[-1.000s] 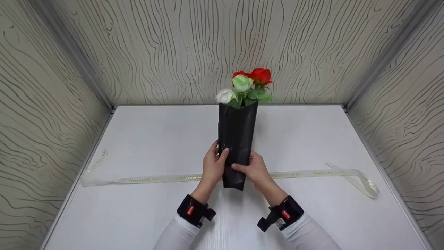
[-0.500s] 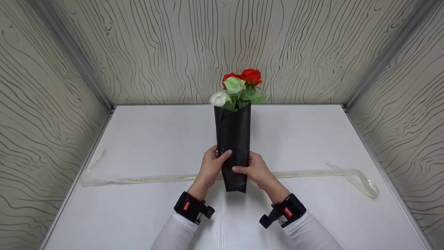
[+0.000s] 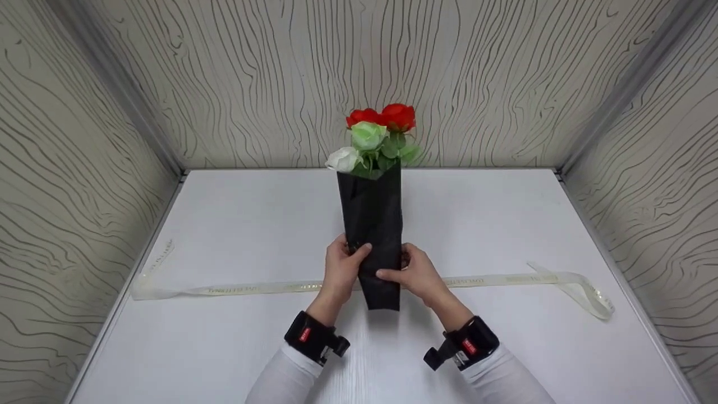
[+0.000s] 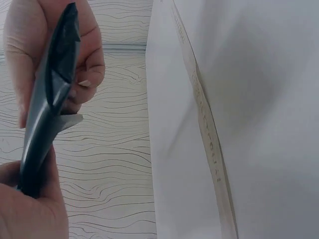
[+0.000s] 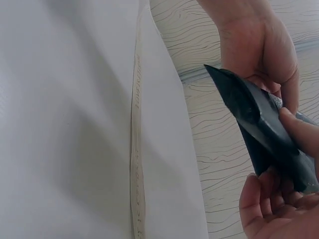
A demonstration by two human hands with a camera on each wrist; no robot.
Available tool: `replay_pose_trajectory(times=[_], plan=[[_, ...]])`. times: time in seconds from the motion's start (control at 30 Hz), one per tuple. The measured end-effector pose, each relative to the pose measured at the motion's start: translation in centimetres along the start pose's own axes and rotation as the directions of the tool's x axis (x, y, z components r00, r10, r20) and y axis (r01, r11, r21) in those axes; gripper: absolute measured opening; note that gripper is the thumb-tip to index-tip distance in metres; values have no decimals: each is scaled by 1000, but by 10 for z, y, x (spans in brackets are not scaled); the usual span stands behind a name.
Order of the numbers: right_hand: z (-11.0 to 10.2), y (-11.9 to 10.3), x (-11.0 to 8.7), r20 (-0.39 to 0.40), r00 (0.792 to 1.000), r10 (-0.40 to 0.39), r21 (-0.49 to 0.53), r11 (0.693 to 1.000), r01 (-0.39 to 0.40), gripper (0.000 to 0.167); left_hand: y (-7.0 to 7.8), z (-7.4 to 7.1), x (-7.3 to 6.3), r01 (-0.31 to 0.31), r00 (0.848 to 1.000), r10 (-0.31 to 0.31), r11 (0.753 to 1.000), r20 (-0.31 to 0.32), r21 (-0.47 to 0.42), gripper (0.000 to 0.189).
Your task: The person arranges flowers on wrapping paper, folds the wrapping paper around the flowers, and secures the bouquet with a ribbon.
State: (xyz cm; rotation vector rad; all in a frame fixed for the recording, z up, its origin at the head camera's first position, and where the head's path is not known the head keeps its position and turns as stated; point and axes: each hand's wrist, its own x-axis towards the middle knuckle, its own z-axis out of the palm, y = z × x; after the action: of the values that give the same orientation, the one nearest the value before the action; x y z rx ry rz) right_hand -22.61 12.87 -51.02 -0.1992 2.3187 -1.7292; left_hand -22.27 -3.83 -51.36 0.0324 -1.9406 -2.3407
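A bouquet wrapped in black paper [image 3: 371, 210] is held up above the table, between both hands. Red roses [image 3: 398, 118], a pale green rose [image 3: 368, 136] and a white rose [image 3: 344, 160] stick out of its top with green leaves. My left hand [image 3: 341, 272] grips the wrap's left side, thumb across the front. Lower on the right side, my right hand [image 3: 420, 276] pinches it, thumb also in front. The wrap's folded lower end [image 5: 249, 107] shows in the right wrist view. Fingers behind the paper are mostly hidden in the head view.
A cream ribbon [image 3: 247, 289] with gold lettering lies across the white table [image 3: 477, 219], passing beneath the bouquet. Its right end loops back [image 3: 594, 300]. Wood-grain panels [image 3: 252, 73] stand behind the table and at both sides.
The bouquet has shifted left at its flower end, and its lower end has moved slightly right, so it leans left now. Both hands keep their hold. The ribbon lies as before.
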Motion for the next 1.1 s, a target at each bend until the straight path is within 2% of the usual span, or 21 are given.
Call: replay_pose_trajectory(times=[0.1,0.2,0.27,0.33,0.4,0.53,0.63,0.73,0.8,0.93,1.1], plan=[[-3,0,2,-5,998,56,90,994,-56,68,2,-1,0,-7,1000,7,1000,-7,-27,26],[-7,3,4,44,995,92,246,964,-100,70,1,-3,-2,5,1000,-6,999,-4,-37,27],[-8,5,5,58,995,87,309,946,-101,65,-1,-4,-3,23,1000,-23,999,6,-29,28],[-9,6,5,44,996,71,314,946,-82,56,-3,-5,-5,47,999,-46,999,29,-10,28],[-9,7,5,6,998,66,276,959,-65,48,-7,-7,-6,75,995,-77,997,59,29,30],[-9,11,3,-66,997,43,115,993,-35,35,-12,-11,-5,122,984,-137,983,112,135,36],[-8,15,3,-78,997,28,19,999,-26,30,-16,-15,-5,158,975,-188,962,117,224,38],[-5,21,1,-71,997,37,-32,999,-39,28,-22,-19,-5,189,967,-229,939,114,288,38],[-4,25,0,-62,997,53,-56,997,-57,28,-26,-21,-6,193,965,-238,928,107,319,38],[2,34,-3,-60,995,76,-127,988,-84,27,-34,-23,-6,161,970,-219,902,104,401,39],[8,46,-5,-79,994,79,-223,970,-95,25,-42,-24,-4,156,975,-217,832,54,533,45]])
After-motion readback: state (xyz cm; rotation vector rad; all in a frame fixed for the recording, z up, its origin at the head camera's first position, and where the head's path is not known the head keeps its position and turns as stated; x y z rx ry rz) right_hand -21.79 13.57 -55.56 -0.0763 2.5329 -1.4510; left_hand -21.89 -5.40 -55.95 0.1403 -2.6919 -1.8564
